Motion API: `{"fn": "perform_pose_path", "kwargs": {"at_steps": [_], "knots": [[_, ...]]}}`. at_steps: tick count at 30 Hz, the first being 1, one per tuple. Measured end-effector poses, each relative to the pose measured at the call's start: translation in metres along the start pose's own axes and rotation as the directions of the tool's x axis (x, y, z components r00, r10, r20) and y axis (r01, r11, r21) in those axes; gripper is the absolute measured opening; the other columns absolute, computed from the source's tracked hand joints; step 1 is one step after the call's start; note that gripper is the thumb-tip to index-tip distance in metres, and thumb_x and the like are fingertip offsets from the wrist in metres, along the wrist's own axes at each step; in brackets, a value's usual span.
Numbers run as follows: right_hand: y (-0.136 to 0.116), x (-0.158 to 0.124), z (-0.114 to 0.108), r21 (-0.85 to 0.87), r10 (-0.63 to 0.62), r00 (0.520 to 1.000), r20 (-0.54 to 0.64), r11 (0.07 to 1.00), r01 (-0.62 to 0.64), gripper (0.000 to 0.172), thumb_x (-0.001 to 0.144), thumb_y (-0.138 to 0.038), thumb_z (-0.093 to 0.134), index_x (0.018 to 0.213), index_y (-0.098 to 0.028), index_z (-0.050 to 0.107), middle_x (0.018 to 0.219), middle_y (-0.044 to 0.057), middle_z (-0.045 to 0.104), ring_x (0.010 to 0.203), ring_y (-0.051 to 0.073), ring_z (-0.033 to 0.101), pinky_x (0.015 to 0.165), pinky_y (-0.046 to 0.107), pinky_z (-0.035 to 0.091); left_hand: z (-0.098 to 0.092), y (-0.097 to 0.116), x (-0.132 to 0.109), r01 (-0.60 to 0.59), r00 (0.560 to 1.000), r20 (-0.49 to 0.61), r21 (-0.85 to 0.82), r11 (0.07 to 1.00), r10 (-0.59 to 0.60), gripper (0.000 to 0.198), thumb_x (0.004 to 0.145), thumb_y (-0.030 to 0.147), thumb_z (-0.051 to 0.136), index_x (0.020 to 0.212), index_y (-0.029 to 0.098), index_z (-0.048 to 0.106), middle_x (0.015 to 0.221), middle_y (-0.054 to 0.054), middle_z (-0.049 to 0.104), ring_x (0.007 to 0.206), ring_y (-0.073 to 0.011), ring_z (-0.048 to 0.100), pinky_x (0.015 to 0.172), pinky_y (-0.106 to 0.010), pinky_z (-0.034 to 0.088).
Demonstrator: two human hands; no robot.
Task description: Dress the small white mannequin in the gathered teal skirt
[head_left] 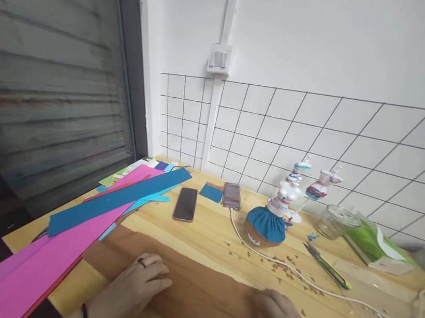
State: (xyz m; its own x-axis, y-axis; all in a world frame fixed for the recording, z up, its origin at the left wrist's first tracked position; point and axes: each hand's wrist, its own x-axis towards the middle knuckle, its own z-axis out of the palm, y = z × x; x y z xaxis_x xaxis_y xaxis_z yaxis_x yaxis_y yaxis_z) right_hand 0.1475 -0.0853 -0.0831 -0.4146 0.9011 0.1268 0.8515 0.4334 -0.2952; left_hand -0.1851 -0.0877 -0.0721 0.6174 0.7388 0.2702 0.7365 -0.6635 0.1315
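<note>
A long brown sheet (pixel 195 287) that looks like crepe paper lies across the front of the wooden table. My left hand (pixel 141 280) rests on its left part, fingers apart and slightly bent, with a ring and a dark wristband showing. On the sheet's right end, my right hand (pixel 280 316) lies palm down; motion blurs its fingers, which look stretched over the paper. Beyond it stands a small white dress form (pixel 285 197) wearing a gathered blue paper skirt (pixel 266 223), with a brown layer (pixel 255 236) under the blue.
Pink paper strips (pixel 53 263) and a blue strip (pixel 120 201) pile up at left. Behind lie a phone (pixel 185 204), a blue piece (pixel 211 192), a white cable (pixel 288 264), brown scraps (pixel 284 267), and a yellow-green cutter (pixel 327 266). A glass jar (pixel 337 222) and tissue pack (pixel 379 246) stand right.
</note>
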Motion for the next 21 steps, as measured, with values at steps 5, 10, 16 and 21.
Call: {"fn": "perform_pose_path", "kwargs": {"at_steps": [5, 10, 16, 21], "knots": [[-0.008, 0.03, 0.002, -0.007, 0.065, 0.996, 0.06, 0.998, -0.064, 0.027, 0.078, -0.012, 0.043, 0.097, -0.018, 0.061, 0.101, 0.01, 0.062, 0.095, 0.022, 0.058, 0.084, 0.033, 0.045, 0.01, 0.017, 0.0, -0.207, 0.958, -0.169, 0.157, 0.966, 0.233, 0.021, 0.084, 0.027, 0.05, 0.102, 0.019, 0.058, 0.105, -0.003, 0.066, 0.1, -0.0201, 0.051, 0.088, -0.034, 0.04], [-0.001, 0.035, 0.007, 0.056, 0.116, 0.98, 0.161, 0.99, -0.127, 0.022, 0.073, -0.011, 0.046, 0.087, -0.02, 0.061, 0.088, 0.005, 0.064, 0.086, 0.02, 0.059, 0.075, 0.028, 0.043, 0.018, 0.02, 0.0, -0.26, 0.948, -0.132, 0.208, 0.943, 0.291, 0.029, 0.083, 0.038, 0.052, 0.102, 0.018, 0.059, 0.099, -0.003, 0.069, 0.094, -0.0198, 0.054, 0.084, -0.033, 0.041], [-0.002, 0.034, 0.003, 0.047, 0.066, 0.983, 0.17, 0.996, -0.075, 0.014, 0.075, -0.012, 0.046, 0.068, -0.02, 0.055, 0.079, 0.002, 0.064, 0.081, 0.019, 0.057, 0.071, 0.028, 0.038, 0.024, 0.017, 0.006, -0.295, 0.911, -0.245, 0.172, 0.94, 0.331, 0.024, 0.089, 0.014, 0.037, 0.095, 0.017, 0.06, 0.087, -0.002, 0.069, 0.08, -0.0144, 0.055, 0.081, -0.029, 0.04], [-0.008, 0.025, -0.002, 0.119, 0.136, 0.979, 0.153, 0.981, -0.155, 0.018, 0.082, -0.019, 0.041, 0.075, -0.021, 0.056, 0.08, 0.003, 0.064, 0.078, 0.019, 0.058, 0.069, 0.028, 0.04, 0.016, 0.018, 0.01, -0.285, 0.876, -0.338, 0.211, 0.935, 0.343, 0.029, 0.09, 0.012, 0.034, 0.09, 0.016, 0.062, 0.085, -0.002, 0.068, 0.08, -0.0141, 0.054, 0.085, -0.032, 0.038]]}}
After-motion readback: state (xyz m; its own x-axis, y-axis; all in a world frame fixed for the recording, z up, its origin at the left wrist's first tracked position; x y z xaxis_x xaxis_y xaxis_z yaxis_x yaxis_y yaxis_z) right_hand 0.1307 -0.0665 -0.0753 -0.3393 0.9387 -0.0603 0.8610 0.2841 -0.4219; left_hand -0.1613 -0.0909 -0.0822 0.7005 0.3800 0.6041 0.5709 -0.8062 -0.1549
